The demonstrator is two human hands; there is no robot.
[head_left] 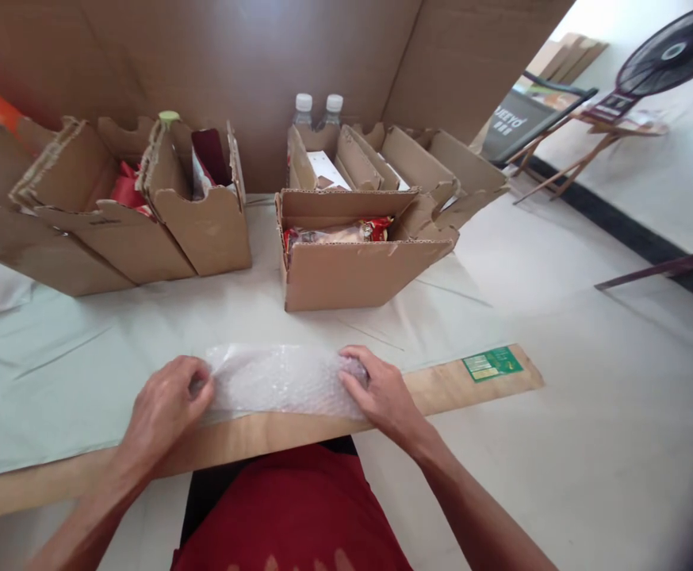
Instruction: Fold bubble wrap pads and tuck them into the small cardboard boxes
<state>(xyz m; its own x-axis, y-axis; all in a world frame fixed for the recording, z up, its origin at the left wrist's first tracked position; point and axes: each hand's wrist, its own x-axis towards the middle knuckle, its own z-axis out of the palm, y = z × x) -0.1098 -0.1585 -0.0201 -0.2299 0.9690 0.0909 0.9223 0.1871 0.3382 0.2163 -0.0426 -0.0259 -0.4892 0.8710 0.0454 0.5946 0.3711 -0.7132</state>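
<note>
A sheet of clear bubble wrap (pixel 281 379) lies stretched out near the table's front edge, between my two hands. My left hand (pixel 174 392) is closed on its left end, thumb against curled fingers. At the opposite end my right hand (pixel 376 388) pinches the wrap, fingers on top around its bunched right edge. The wrap looks flat on the left and middle. Whether anything lies inside it at the right end I cannot tell.
Ahead stands a cardboard box (pixel 364 274) holding red-and-clear packets (pixel 346 232). Several cut cardboard boxes (pixel 209 230) line the left back, more the right back, beside two white-capped bottles (pixel 303 105). A green label (pixel 492 364) marks the wooden edge. A fan (pixel 671 55) stands far right.
</note>
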